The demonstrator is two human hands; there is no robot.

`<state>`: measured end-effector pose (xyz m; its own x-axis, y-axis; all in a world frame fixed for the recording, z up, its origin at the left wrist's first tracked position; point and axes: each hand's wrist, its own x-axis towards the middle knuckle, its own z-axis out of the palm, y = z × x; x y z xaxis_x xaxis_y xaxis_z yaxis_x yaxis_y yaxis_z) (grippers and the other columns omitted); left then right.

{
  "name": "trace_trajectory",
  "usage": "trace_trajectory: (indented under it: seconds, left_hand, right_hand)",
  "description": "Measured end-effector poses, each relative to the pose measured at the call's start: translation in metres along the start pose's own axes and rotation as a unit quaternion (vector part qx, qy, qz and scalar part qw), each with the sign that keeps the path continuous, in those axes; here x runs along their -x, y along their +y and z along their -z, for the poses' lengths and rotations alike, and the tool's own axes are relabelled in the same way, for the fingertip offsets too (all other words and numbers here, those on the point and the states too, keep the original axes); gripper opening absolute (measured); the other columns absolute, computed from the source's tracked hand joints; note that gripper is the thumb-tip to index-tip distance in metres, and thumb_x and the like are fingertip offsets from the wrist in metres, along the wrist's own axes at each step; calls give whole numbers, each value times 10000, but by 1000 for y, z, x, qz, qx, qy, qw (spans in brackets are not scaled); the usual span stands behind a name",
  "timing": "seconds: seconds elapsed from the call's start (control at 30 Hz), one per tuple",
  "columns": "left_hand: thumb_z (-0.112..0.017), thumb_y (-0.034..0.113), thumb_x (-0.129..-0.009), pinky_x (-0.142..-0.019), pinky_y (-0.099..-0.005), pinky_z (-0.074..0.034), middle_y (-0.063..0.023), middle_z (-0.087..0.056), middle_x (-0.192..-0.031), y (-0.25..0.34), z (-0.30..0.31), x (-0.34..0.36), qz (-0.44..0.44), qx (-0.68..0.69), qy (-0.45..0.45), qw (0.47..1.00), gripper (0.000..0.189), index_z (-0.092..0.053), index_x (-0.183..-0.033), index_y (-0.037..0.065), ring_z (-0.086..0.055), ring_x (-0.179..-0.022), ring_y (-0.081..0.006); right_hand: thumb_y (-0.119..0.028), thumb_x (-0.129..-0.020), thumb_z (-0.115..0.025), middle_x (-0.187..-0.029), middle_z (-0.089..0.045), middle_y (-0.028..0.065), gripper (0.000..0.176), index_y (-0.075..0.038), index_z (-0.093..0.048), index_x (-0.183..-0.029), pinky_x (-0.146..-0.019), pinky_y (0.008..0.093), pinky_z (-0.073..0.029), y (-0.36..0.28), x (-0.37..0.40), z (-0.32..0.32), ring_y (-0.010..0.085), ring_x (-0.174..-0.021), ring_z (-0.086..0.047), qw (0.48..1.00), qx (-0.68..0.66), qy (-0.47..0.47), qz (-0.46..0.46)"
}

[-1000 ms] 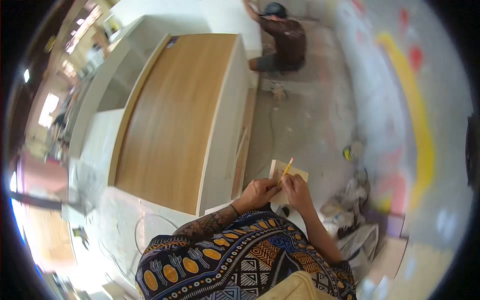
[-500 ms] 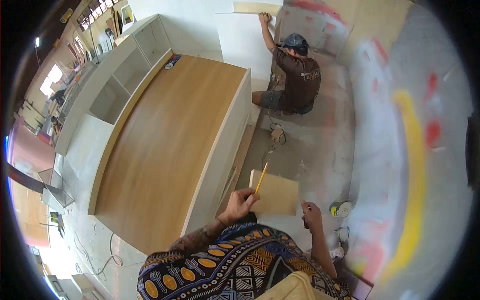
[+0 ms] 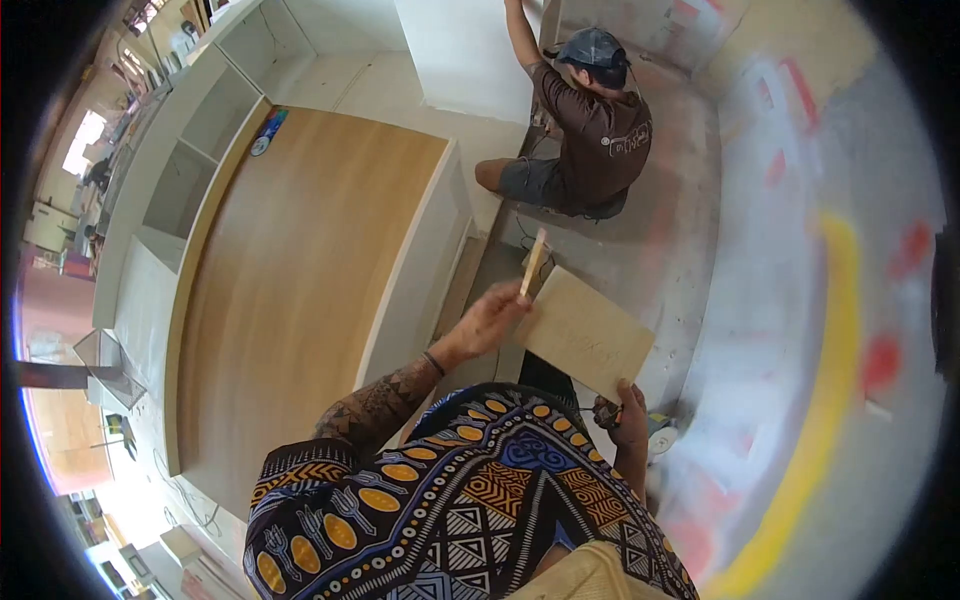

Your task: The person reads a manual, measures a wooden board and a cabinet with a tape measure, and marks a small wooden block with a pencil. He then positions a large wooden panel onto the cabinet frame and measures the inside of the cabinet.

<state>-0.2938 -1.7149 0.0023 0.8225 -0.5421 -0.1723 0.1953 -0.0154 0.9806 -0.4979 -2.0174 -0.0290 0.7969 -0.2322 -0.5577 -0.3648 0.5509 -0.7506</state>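
My left hand (image 3: 492,318) is closed around a yellow pencil (image 3: 533,265), its eraser end pointing up and away from me. Just right of those fingers is a flat, pale wooden board (image 3: 590,330) with faint pencil writing on its face. The thumb of my right hand (image 3: 628,418) presses on the board's near right corner. A small dark-and-yellow object (image 3: 606,411) also sits in the right hand, mostly covered by the fingers; I cannot tell what it is.
To the left stands a large white cabinet with a wood-grain panel (image 3: 300,260) and open compartments (image 3: 190,190). A person (image 3: 605,130) in a cap squats ahead, one arm raised against a white panel (image 3: 470,60). A paint-marked wall (image 3: 770,330) runs along the right. A round can (image 3: 660,438) is beside my right hand.
The board has turned clockwise and its corner is now at my right thumb. My left hand has risen with the pencil. The head view has shifted, and the squatting person appears nearer.
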Motion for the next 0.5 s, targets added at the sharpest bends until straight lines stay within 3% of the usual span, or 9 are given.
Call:
trace_trajectory:
  seconds: [0.03,0.07,0.1,0.13,0.17,0.2,0.23,0.27,0.5]
  left_hand:
    - [-477,325,-1131,-1057,-356,-476,-52,-644,-1223,-3,2,-24,-15,28,70,997,367,-609,-1318,38,-592,-1198,-165]
    - [-480,323,-1135,-1065,-376,-481,-50,-644,-1244,-35,21,-56,-119,51,97,987,370,-593,-1348,43,-597,-1211,-175]
    - [-483,321,-1139,-1072,-396,-486,-49,-643,-1265,-70,47,-85,-220,74,127,964,374,-577,-1377,48,-602,-1225,-185]
    - [-498,331,-1140,-1059,-407,-488,-58,-661,-1264,-76,77,-108,-182,113,192,958,369,-610,-1351,52,-619,-1205,-200]
    - [-512,342,-1140,-1045,-418,-491,-68,-679,-1263,-74,103,-124,-141,151,254,945,366,-644,-1326,56,-636,-1184,-216]
    - [-514,342,-1139,-1045,-417,-505,-83,-683,-1270,-51,118,-133,-76,95,338,933,377,-645,-1319,37,-648,-1174,-222]
    - [-516,342,-1138,-1044,-416,-518,-98,-686,-1276,-19,128,-140,-10,38,416,909,389,-646,-1312,19,-661,-1163,-229]
    - [-511,344,-1138,-1008,-393,-532,-91,-692,-1229,0,134,-144,-17,80,457,885,386,-651,-1285,15,-673,-1119,-218]
    - [-543,346,-1120,-964,-354,-552,-107,-724,-1176,58,166,-192,-22,26,575,818,425,-697,-1272,-20,-689,-1081,-203]
  right_hand:
    - [-367,-1045,-688,-1043,-756,103,478,59,-662,-1260,-742,277,-573,-17,-24,8,158,-835,-717,998,49,36,20]
    - [-367,-1045,-688,-1043,-756,103,478,59,-662,-1260,-742,277,-573,-37,-55,17,158,-835,-717,998,54,32,12]
    - [-391,-1025,-717,-1019,-752,91,495,54,-679,-1237,-715,307,-559,-59,-87,28,166,-812,-697,980,186,46,55]
    - [-415,-1005,-745,-995,-749,78,512,49,-697,-1215,-689,337,-545,-84,-124,32,173,-788,-676,943,314,55,101]
    - [-424,-960,-791,-883,-722,73,464,28,-740,-1049,-674,401,-515,-124,-148,18,223,-725,-625,928,360,75,53]
    - [-424,-960,-791,-883,-722,73,464,28,-740,-1049,-674,401,-515,-147,-183,21,223,-725,-625,927,366,68,43]
    - [-402,-947,-794,-842,-696,95,425,18,-730,-968,-675,427,-509,-167,-221,29,262,-715,-622,862,497,50,90]
    - [-379,-935,-798,-802,-669,117,397,7,-720,-887,-677,453,-503,-185,-250,30,302,-705,-620,776,615,27,139]
    - [-307,-881,-814,-834,-667,182,357,19,-681,-821,-701,493,-508,-314,-371,-50,377,-760,-654,658,700,-151,232]
